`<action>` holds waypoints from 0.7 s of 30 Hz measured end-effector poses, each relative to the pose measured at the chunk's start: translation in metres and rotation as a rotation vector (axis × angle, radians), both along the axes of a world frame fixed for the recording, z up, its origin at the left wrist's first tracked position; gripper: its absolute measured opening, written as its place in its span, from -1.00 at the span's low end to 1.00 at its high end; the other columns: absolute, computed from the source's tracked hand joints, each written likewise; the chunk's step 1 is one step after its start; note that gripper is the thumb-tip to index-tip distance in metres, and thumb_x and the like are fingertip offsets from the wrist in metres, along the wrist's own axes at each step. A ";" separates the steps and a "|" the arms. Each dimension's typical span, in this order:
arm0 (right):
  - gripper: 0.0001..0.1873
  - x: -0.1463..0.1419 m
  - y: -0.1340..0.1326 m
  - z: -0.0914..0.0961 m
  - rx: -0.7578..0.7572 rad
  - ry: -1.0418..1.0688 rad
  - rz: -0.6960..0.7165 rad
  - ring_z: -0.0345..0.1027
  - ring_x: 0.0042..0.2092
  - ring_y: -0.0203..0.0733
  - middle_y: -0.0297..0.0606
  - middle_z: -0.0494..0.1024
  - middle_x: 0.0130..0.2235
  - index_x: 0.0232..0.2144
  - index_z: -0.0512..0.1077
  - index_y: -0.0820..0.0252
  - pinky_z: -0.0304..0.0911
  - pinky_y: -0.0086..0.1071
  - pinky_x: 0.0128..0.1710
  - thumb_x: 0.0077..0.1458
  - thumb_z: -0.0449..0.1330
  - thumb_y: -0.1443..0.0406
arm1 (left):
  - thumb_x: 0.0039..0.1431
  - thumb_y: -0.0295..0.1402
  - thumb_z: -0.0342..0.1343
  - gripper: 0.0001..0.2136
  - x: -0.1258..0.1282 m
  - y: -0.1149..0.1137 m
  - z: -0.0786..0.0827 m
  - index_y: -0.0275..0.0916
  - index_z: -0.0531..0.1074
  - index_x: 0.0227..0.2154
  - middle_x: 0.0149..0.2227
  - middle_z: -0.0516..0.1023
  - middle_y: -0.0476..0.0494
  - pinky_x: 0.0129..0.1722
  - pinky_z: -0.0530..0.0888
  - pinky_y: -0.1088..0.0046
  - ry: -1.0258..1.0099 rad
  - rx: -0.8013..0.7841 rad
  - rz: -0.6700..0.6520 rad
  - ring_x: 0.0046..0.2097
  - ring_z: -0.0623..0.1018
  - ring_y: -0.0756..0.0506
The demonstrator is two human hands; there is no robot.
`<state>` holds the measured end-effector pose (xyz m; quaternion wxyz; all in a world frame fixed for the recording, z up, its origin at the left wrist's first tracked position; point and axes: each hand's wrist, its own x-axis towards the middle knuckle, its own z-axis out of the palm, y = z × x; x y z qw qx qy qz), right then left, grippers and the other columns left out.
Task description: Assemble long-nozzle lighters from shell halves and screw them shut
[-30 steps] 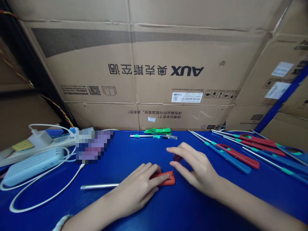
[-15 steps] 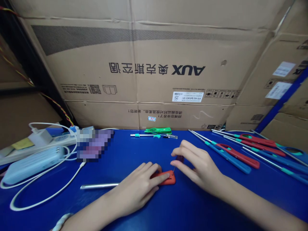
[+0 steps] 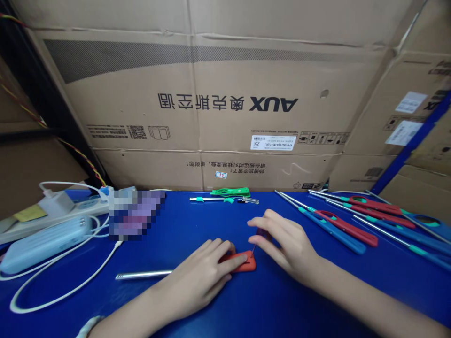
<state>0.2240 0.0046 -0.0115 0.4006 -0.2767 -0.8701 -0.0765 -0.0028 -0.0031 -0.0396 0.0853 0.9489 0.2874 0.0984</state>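
Left hand (image 3: 207,270) gripping orange-red handle (image 3: 246,268), slotted and round-cornered, right hand (image 3: 292,247) pinching thin-shafted screwdriver (image 3: 260,232)

It's middling-dim in here, a flat, soft light whose source I can't see. The cardboard wall (image 3: 218,70) is evenly lit, while the black post (image 3: 31,89) beyond the desk's (image 3: 197,225) far left corner sinks into murk. The desk's blue deepens toward the near side, with faint, smudgy shading under the left hand (image 3: 207,265). Thin glints run along the metal tube (image 3: 144,274) and the steel rods (image 3: 291,197) by the far right corner. Large lettering reads crisply; tiny print goes mushy, as does the thin shaft (image 3: 253,250) below the right hand's (image 3: 282,244) fingers. Coarse pixel blocks (image 3: 136,216) cover a far-left patch, and the outer edges look stretched.
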 end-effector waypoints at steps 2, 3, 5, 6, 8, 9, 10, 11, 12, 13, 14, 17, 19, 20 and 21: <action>-0.74 0.000 0.000 0.002 0.020 -0.049 0.019 0.40 -0.26 -0.12 -0.11 0.51 -0.22 0.00 0.30 0.27 0.36 -0.28 -0.27 0.28 0.05 0.30 | 0.29 -0.51 -0.05 -0.50 0.000 0.000 -0.001 -0.04 0.09 0.25 -0.01 0.32 -0.19 -0.06 0.39 0.23 0.001 0.005 -0.001 -0.07 0.36 -0.18; -0.70 -0.001 -0.001 0.005 -0.026 -0.065 0.048 0.40 -0.18 -0.10 -0.08 0.50 -0.16 0.04 0.27 0.29 0.37 -0.26 -0.21 0.29 0.01 0.33 | 0.29 -0.51 -0.05 -0.51 0.000 0.000 -0.001 -0.04 0.11 0.24 -0.02 0.32 -0.19 -0.07 0.40 0.23 -0.001 0.009 -0.001 -0.07 0.36 -0.18; -0.63 -0.001 -0.004 0.011 -0.183 -0.052 0.134 0.36 -0.05 -0.13 -0.06 0.45 -0.05 0.13 0.21 0.28 0.34 -0.28 -0.09 0.30 -0.07 0.42 | 0.29 -0.50 -0.04 -0.53 0.000 0.001 -0.002 -0.05 0.14 0.22 -0.06 0.33 -0.19 -0.09 0.41 0.23 -0.010 0.019 -0.003 -0.09 0.37 -0.18; -0.60 -0.002 -0.006 0.013 -0.261 -0.030 0.175 0.35 -0.03 -0.17 -0.08 0.44 -0.03 0.14 0.19 0.26 0.33 -0.32 -0.07 0.29 -0.09 0.46 | 0.29 -0.50 -0.04 -0.53 0.000 0.001 -0.002 -0.05 0.14 0.22 -0.07 0.34 -0.18 -0.09 0.41 0.24 -0.014 0.023 -0.003 -0.09 0.37 -0.18; -0.60 -0.002 -0.007 0.012 -0.338 0.003 0.209 0.36 -0.10 -0.23 -0.14 0.43 -0.08 0.13 0.21 0.21 0.33 -0.36 -0.11 0.28 -0.08 0.48 | 0.29 -0.50 -0.04 -0.53 0.000 0.001 -0.002 -0.03 0.14 0.22 -0.08 0.34 -0.17 -0.09 0.41 0.24 -0.018 0.026 -0.003 -0.10 0.37 -0.17; -0.63 -0.002 -0.007 0.010 -0.331 0.010 0.197 0.37 -0.16 -0.23 -0.16 0.44 -0.12 0.10 0.24 0.20 0.34 -0.36 -0.16 0.27 -0.05 0.47 | 0.29 -0.50 -0.04 -0.53 0.000 0.001 -0.002 -0.03 0.13 0.22 -0.07 0.34 -0.16 -0.08 0.40 0.23 -0.018 0.026 -0.003 -0.10 0.37 -0.17; -0.67 -0.002 -0.007 0.008 -0.305 0.012 0.170 0.36 -0.22 -0.23 -0.17 0.43 -0.16 0.05 0.27 0.20 0.34 -0.36 -0.21 0.27 -0.02 0.45 | 0.29 -0.50 -0.04 -0.52 0.000 0.001 -0.002 -0.03 0.13 0.23 -0.07 0.34 -0.16 -0.07 0.40 0.23 -0.017 0.024 -0.004 -0.10 0.37 -0.17; -0.72 -0.002 -0.006 0.005 -0.268 0.014 0.136 0.35 -0.26 -0.22 -0.17 0.42 -0.19 0.01 0.30 0.21 0.34 -0.35 -0.26 0.26 0.01 0.43 | 0.29 -0.50 -0.05 -0.52 0.000 0.000 -0.002 -0.03 0.12 0.23 -0.06 0.34 -0.16 -0.07 0.40 0.23 -0.017 0.023 -0.005 -0.09 0.37 -0.17; -0.77 -0.002 -0.005 0.002 -0.228 0.015 0.104 0.33 -0.29 -0.22 -0.17 0.42 -0.21 -0.04 0.32 0.22 0.33 -0.35 -0.30 0.26 0.03 0.41 | 0.29 -0.50 -0.05 -0.51 0.000 0.000 -0.002 -0.03 0.10 0.24 -0.04 0.34 -0.17 -0.07 0.40 0.23 -0.018 0.024 -0.006 -0.09 0.37 -0.17; -0.80 -0.002 -0.004 0.001 -0.190 0.018 0.078 0.32 -0.32 -0.21 -0.17 0.41 -0.23 -0.07 0.34 0.23 0.32 -0.35 -0.33 0.25 0.05 0.40 | 0.29 -0.50 -0.05 -0.51 -0.001 0.000 -0.002 -0.03 0.09 0.25 -0.03 0.33 -0.18 -0.06 0.40 0.23 -0.017 0.026 -0.006 -0.08 0.37 -0.17; -0.81 -0.001 -0.003 0.000 -0.163 0.020 0.063 0.31 -0.32 -0.21 -0.17 0.41 -0.25 -0.08 0.34 0.24 0.32 -0.34 -0.34 0.25 0.06 0.39 | 0.29 -0.50 -0.05 -0.50 -0.001 0.001 -0.002 -0.04 0.09 0.25 -0.02 0.33 -0.18 -0.06 0.40 0.23 -0.015 0.028 -0.005 -0.08 0.36 -0.18; -0.72 -0.001 -0.003 0.006 -0.205 0.031 0.104 0.35 -0.17 -0.15 -0.10 0.42 -0.15 0.02 0.29 0.27 0.34 -0.30 -0.19 0.26 0.01 0.42 | 0.29 -0.50 -0.05 -0.51 -0.001 0.001 -0.002 -0.04 0.10 0.24 -0.04 0.33 -0.18 -0.06 0.40 0.24 0.000 0.029 -0.003 -0.07 0.36 -0.18; -0.64 0.000 -0.003 0.012 -0.312 0.050 0.177 0.34 -0.06 -0.17 -0.10 0.42 -0.07 0.08 0.26 0.24 0.31 -0.30 -0.06 0.26 -0.04 0.47 | 0.30 -0.50 -0.05 -0.52 -0.001 0.001 -0.001 -0.04 0.11 0.24 -0.06 0.33 -0.18 -0.07 0.40 0.25 0.005 0.027 -0.003 -0.08 0.36 -0.17; -0.63 0.001 -0.003 0.015 -0.362 0.060 0.205 0.34 -0.04 -0.20 -0.13 0.43 -0.06 0.08 0.26 0.21 0.29 -0.31 -0.03 0.26 -0.05 0.49 | 0.30 -0.49 -0.05 -0.53 -0.001 0.001 -0.001 -0.05 0.11 0.23 -0.06 0.33 -0.18 -0.08 0.40 0.26 0.003 0.025 -0.003 -0.09 0.37 -0.17; -0.63 0.001 -0.003 0.017 -0.396 0.070 0.221 0.36 -0.06 -0.23 -0.17 0.45 -0.09 0.08 0.27 0.19 0.29 -0.33 -0.03 0.26 -0.05 0.49 | 0.31 -0.48 -0.06 -0.54 -0.001 0.001 0.000 -0.05 0.12 0.23 -0.06 0.34 -0.18 -0.08 0.40 0.27 -0.002 0.023 -0.005 -0.09 0.37 -0.17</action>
